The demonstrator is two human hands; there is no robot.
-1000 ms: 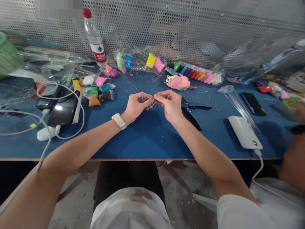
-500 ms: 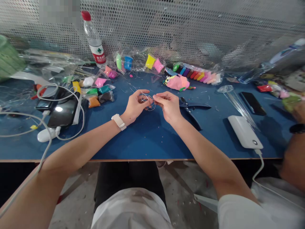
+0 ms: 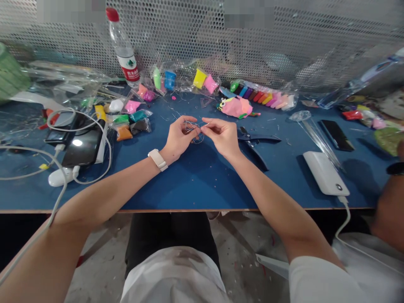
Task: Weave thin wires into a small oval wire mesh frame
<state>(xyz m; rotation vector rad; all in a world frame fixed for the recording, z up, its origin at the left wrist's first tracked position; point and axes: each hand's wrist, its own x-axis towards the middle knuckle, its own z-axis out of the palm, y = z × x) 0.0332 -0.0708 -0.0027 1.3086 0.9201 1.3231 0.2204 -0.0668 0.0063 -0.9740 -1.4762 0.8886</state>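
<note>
Thin silvery wire [image 3: 198, 139], bent into loops, is held between my two hands above the blue table. My left hand [image 3: 179, 136] is closed on the looped part, thumb against fingers. The fingertips of my right hand [image 3: 221, 135] pinch the wire at its right side, close to the left thumb. Just right of that hand lie pliers [image 3: 251, 143] with dark blue handles, partly hidden behind the wrist. Behind the hands rests a pink clay figure [image 3: 235, 107] with a yellow and green end.
Bagged clay pieces [image 3: 123, 132], a water bottle [image 3: 128, 63] and colored clay sticks [image 3: 261, 97] line the back. At left lie phones with a white cable [image 3: 109, 155]; at right, a white power bank [image 3: 326, 173] and a black phone [image 3: 337, 134]. Another person's arm [image 3: 393, 202] is at far right.
My right fingers have shifted slightly on the wire, and its loop at the right hand no longer shows. The left hand keeps its hold. The view has tilted a little.
</note>
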